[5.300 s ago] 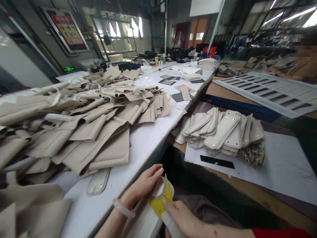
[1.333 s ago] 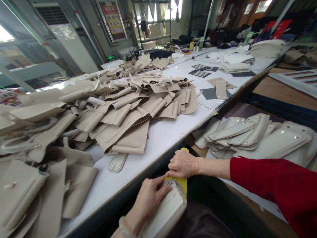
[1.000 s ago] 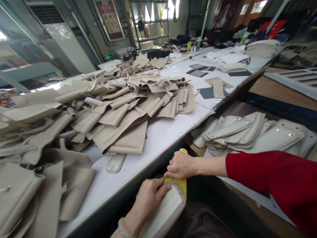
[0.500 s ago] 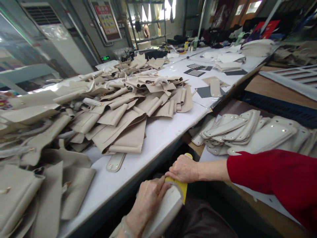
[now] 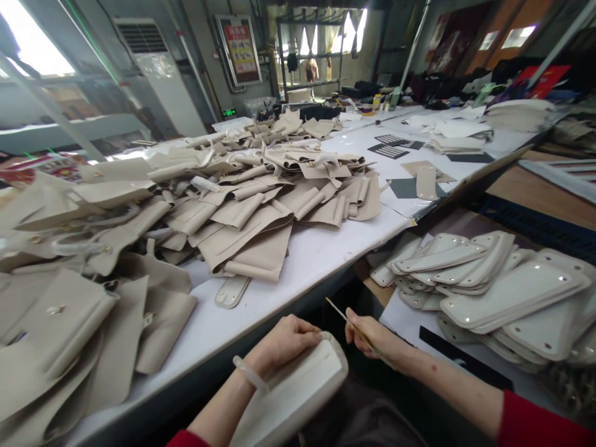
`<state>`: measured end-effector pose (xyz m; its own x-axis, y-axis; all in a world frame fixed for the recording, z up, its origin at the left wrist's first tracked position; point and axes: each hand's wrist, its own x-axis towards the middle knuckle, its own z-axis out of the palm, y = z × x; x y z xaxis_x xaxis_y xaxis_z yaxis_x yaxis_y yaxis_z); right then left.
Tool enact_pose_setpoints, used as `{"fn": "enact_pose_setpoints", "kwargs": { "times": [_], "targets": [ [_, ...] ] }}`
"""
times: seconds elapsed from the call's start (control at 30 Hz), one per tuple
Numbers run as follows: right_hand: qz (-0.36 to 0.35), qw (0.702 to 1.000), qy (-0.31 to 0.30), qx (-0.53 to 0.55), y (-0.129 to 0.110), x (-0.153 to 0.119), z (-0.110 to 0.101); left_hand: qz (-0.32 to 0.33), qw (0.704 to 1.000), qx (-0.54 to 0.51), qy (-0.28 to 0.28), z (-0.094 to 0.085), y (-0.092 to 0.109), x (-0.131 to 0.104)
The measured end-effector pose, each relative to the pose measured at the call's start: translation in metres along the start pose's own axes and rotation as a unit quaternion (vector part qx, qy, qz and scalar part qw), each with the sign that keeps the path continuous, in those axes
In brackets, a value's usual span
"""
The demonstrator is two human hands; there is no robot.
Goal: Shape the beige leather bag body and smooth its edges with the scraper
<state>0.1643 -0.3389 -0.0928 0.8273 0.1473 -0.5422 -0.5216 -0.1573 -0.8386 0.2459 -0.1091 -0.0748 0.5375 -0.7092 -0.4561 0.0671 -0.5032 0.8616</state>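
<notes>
My left hand (image 5: 285,343) grips the far end of a padded off-white leather piece (image 5: 300,388), which has a rounded end and rests over my lap. A pale band circles that wrist. To its right, apart from the piece, my right hand (image 5: 376,338) is closed around a thin, flat tool (image 5: 337,309) seen nearly edge-on, pale at the tip and yellowish along its side. Its exact kind is unclear. Beside my right forearm lies a pile of off-white rounded panels with metal studs (image 5: 507,292).
A white-topped table (image 5: 321,267) carries a large heap of beige leather bag parts (image 5: 251,205). One studded panel (image 5: 231,292) lies near its edge. Dark slotted pieces (image 5: 391,149) and stacked sheets (image 5: 459,139) are farther back. A black strip (image 5: 465,360) lies at right.
My right hand has moved away from the off-white piece to the right, turning the yellow tool edge-on. My left hand stays on the piece. The view has shifted left, revealing the black strip.
</notes>
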Motion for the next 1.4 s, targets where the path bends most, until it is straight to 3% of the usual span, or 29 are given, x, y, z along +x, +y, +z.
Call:
{"fn": "enact_pose_setpoints", "kwargs": {
  "times": [0.07,0.13,0.2,0.4,0.53,0.73,0.8,0.9,0.97,1.07,1.13,1.2,1.3,1.4],
  "targets": [
    [0.024,0.992,-0.056,0.113,0.002,0.0,-0.001,-0.005,1.0,-0.003,0.001,0.001,-0.001,0.002],
    [0.029,0.965,-0.113,0.234,0.001,0.0,0.003,-0.007,1.0,-0.004,0.005,0.001,-0.003,0.003],
    [0.019,0.952,-0.114,0.283,-0.003,0.002,0.012,-0.009,1.0,-0.002,0.006,0.001,-0.005,0.003],
    [0.029,0.978,0.016,0.206,-0.008,0.014,0.034,-0.015,0.999,0.035,0.017,-0.004,-0.005,0.006],
    [0.005,0.993,0.026,0.117,-0.003,0.016,0.036,-0.019,0.997,0.07,0.023,-0.004,-0.004,0.01],
    [-0.101,0.992,0.007,-0.069,-0.013,0.018,0.031,-0.02,0.993,0.114,0.031,-0.002,0.007,0.014],
    [-0.072,0.995,-0.022,-0.063,-0.019,0.022,0.03,-0.023,0.992,0.12,0.031,-0.003,0.01,0.012],
    [0.044,0.996,-0.072,0.013,-0.017,0.028,0.034,-0.035,0.993,0.107,0.025,-0.006,0.012,0.003],
    [0.065,0.995,-0.075,0.009,-0.01,0.032,0.036,-0.034,0.996,0.084,0.015,-0.014,0.007,-0.007],
    [-0.016,0.992,-0.062,-0.108,-0.003,0.037,0.032,-0.019,0.999,0.031,0.04,-0.039,-0.014,-0.039],
    [-0.057,0.975,-0.081,-0.199,-0.007,0.038,0.024,-0.026,0.993,-0.013,0.11,-0.056,-0.039,-0.074],
    [-0.075,0.957,-0.116,-0.255,-0.018,0.037,0.015,-0.049,0.976,-0.067,0.2,-0.062,-0.07,-0.115],
    [-0.116,0.935,-0.125,-0.312,-0.042,0.032,0.017,-0.101,0.93,-0.184,0.303,-0.042,-0.118,-0.161],
    [-0.183,0.864,-0.042,-0.467,-0.062,0.034,0.048,-0.127,0.888,-0.339,0.284,-0.003,-0.151,-0.169]
  ]
}}
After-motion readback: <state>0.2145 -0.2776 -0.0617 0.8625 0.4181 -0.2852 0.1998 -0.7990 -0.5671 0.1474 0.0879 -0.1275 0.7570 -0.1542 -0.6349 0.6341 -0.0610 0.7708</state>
